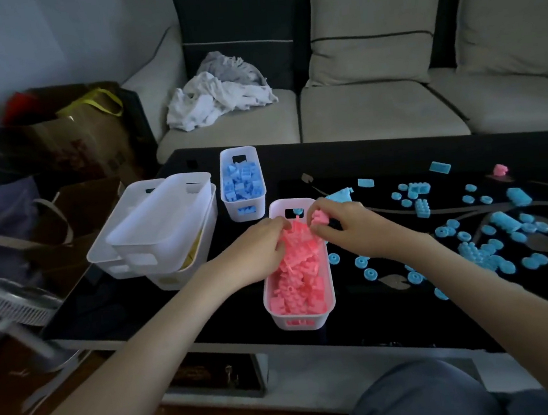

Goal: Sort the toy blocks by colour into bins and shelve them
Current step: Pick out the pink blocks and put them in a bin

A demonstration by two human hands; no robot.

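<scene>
Blocks [299, 282] of studded pink plastic were heaped in a rounded white bin [323, 320] near the tabletop's [210, 322] front edge. One block [320, 217] was pinched by the right hand [349, 229]. The left hand [256, 248] was curled into the heap, hold unclear.

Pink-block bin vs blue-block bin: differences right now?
Contents: the pink-block bin holds pink blocks, the blue-block bin blue blocks. Position: the pink-block bin sits nearer the person, the blue-block bin farther, toward the sofa. Activity: the left hand and right hand are both at the pink-block bin, the right pinching a pink block; nothing touches the blue-block bin. Shared: both are white slotted bins on the black table.
</scene>
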